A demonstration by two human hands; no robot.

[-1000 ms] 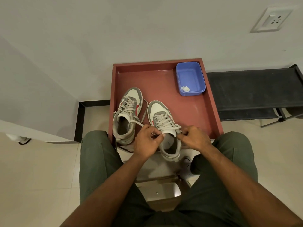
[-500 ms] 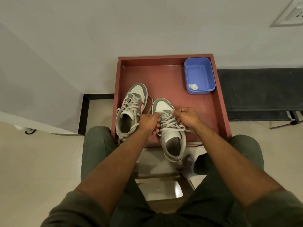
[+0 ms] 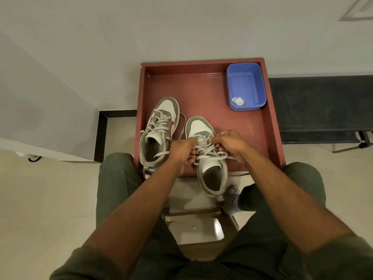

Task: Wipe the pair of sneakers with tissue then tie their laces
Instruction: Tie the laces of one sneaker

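- Right-side grey-and-white leather sneaker (image 3: 205, 150) on the red wooden tray (image 3: 268, 126), heel overhanging the near edge.
- Left hand (image 3: 182, 148) and right hand (image 3: 232, 143) each pinch its grey lace (image 3: 212, 156) mid-rows.
- Advice: snug the rows evenly before knotting.

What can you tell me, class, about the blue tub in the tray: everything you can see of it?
The blue tub is a small rectangular container with rounded corners, plastic by its look, open-topped and upright. It sits in the far right corner of the red-brown tray, close against the tray's walls. Inside, near its front left corner, lies a small crumpled white tissue; otherwise only its blue floor shows. No hand touches it, and the sneakers lie apart from it.
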